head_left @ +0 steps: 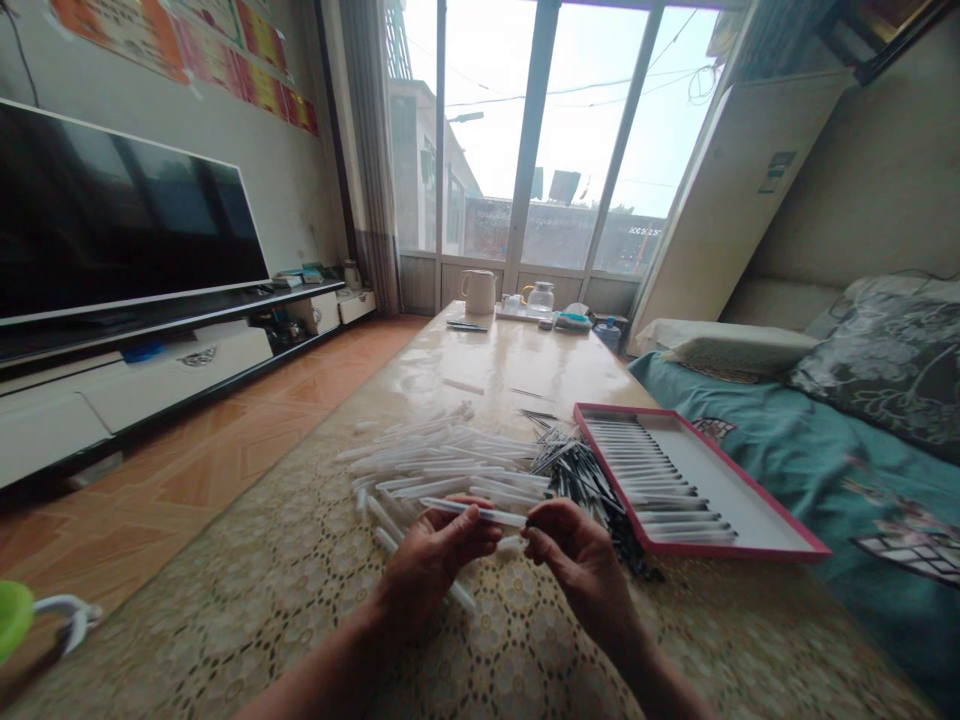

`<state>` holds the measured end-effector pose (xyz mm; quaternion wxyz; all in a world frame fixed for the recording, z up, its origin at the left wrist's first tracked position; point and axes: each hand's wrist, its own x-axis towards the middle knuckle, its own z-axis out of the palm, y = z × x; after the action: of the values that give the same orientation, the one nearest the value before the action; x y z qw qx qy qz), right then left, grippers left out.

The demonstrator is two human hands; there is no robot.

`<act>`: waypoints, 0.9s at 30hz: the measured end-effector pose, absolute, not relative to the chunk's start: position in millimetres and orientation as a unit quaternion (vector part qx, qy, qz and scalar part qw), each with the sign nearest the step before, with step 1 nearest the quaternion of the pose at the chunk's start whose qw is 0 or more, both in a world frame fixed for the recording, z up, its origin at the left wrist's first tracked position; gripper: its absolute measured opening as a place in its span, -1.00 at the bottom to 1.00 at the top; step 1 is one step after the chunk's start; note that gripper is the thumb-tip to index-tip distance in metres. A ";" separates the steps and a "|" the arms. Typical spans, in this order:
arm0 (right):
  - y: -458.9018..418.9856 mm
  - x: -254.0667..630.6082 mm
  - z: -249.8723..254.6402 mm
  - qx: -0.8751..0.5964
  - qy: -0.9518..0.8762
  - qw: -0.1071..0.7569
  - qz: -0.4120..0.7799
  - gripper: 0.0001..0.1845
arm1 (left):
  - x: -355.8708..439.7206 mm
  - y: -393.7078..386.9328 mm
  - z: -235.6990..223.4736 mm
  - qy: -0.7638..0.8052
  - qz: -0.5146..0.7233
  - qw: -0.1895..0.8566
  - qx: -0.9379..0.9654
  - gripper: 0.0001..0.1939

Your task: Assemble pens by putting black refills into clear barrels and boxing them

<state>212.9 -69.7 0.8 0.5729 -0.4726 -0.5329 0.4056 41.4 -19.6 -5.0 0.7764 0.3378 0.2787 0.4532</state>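
A white translucent pen barrel (495, 516) lies across my left hand (439, 545), held between thumb and fingers. At its right end my right hand (574, 548) pinches a small black part, mostly hidden by the fingertips. Just beyond my hands spreads a loose heap of white pen barrels (442, 462). To the right of that heap are thin dark pen refills (574, 462) with black ends, lying in a tangle. A shallow tray with a pink rim (757, 496) stands at the right, with a row of pens (652, 480) with black ends along its left side.
The long table has a flower-patterned cover (300, 560). At its far end stand a cream jug (478, 292), a glass pot (540, 296) and a blue-topped packet (573, 321). A sofa (787, 440) runs along the right; a green object (13, 620) is at the lower left.
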 end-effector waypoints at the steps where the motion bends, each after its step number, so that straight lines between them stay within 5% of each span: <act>1: -69.5 213.1 0.6 -0.473 -0.533 0.571 0.407 -0.76 | 41.6 -19.6 -5.1 0.279 0.451 0.777 0.339 -0.78; 13: -71.5 217.5 -11.4 -0.535 -0.600 0.494 0.332 -0.53 | 42.0 -22.8 -1.5 0.284 0.437 0.769 0.371 -0.73; 20: -73.4 217.6 -2.4 -0.519 -0.625 0.479 0.333 -0.71 | 40.8 -20.5 -4.3 0.274 0.442 0.771 0.367 -0.76; 27: -72.1 218.6 -10.8 -0.528 -0.625 0.454 0.352 -0.58 | 41.2 -21.7 -2.4 0.285 0.436 0.771 0.365 -0.73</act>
<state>218.6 -72.1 -10.8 0.4540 -0.5282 -0.6254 0.3517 41.2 -21.7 -2.4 0.7714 0.3648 0.2855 0.4363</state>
